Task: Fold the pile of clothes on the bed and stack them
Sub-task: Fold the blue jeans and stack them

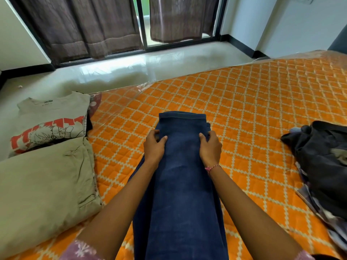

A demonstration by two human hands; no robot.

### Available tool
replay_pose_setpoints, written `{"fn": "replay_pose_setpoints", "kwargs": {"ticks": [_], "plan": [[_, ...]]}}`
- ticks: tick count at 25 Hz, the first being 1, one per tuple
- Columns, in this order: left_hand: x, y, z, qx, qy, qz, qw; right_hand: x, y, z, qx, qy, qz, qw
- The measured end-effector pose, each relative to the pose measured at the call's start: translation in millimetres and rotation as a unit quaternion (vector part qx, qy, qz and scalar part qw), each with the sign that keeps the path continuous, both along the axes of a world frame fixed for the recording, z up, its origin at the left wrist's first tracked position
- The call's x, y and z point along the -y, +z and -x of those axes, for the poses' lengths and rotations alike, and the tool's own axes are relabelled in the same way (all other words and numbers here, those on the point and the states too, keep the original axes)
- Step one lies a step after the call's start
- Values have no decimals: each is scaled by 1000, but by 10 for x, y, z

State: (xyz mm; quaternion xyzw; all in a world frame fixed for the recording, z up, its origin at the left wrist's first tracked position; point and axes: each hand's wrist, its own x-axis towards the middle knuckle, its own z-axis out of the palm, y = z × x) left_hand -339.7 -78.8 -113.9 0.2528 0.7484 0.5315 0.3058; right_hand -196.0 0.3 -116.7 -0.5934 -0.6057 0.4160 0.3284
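Observation:
Dark blue jeans lie lengthwise on the orange quilted bed, their far end folded back toward me. My left hand grips the left edge of that folded part, fingers curled over the cloth. My right hand grips the right edge the same way; a pink thread band is on its wrist. A folded beige T-shirt with a red print lies at the left, with a folded khaki garment in front of it. A heap of dark unfolded clothes sits at the right.
The bed's far edge meets a glossy pale floor. Brown curtains hang over a dark-framed glass door at the back. A clear plastic cover shows at the bed's far edge.

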Motion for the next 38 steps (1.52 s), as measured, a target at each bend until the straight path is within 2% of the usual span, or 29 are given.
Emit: {"fn": "replay_pose_setpoints", "kwargs": {"ticks": [3,5,7,10,13,16,22,24,27,29,31,32,33,35,36,38], "plan": [[10,3,-197,-106,8,116,988,57,-97,-37,54,41,1,998],[98,-10,-372,-147,-4,158,976,116,-109,-77,40,32,3,999],[254,-51,-468,-144,-1,196,970,240,-114,-204,0,-4,33,999],[575,-140,-444,-96,29,214,972,447,-108,-385,-8,-13,45,999],[896,-297,-443,-51,-23,256,965,589,-150,-525,84,90,128,984],[1061,-309,-481,77,-15,208,975,715,-127,-645,64,61,170,981],[1660,-97,-745,163,-40,218,961,1408,-52,-1094,51,72,257,962],[1895,-92,-850,184,-54,190,963,1550,-63,-1210,66,105,245,962],[2061,17,-942,209,-26,155,965,1759,24,-1277,-64,93,262,958],[2116,66,-953,210,-47,150,965,1846,138,-1345,-79,125,271,951],[2218,8,-1031,146,-64,176,971,2002,204,-1445,-38,150,336,929],[2289,-49,-1097,61,-72,209,973,2104,179,-1475,-6,138,345,928],[2376,-81,-1186,-48,-70,243,966,2227,119,-1487,37,114,310,943],[2551,-152,-1369,-259,-55,288,920,2534,-8,-1458,169,48,169,970],[2610,-191,-1421,-315,-58,288,903,2660,-48,-1447,219,33,112,969],[2671,-221,-1482,-358,-70,301,881,2768,-78,-1446,264,55,63,961]]}}
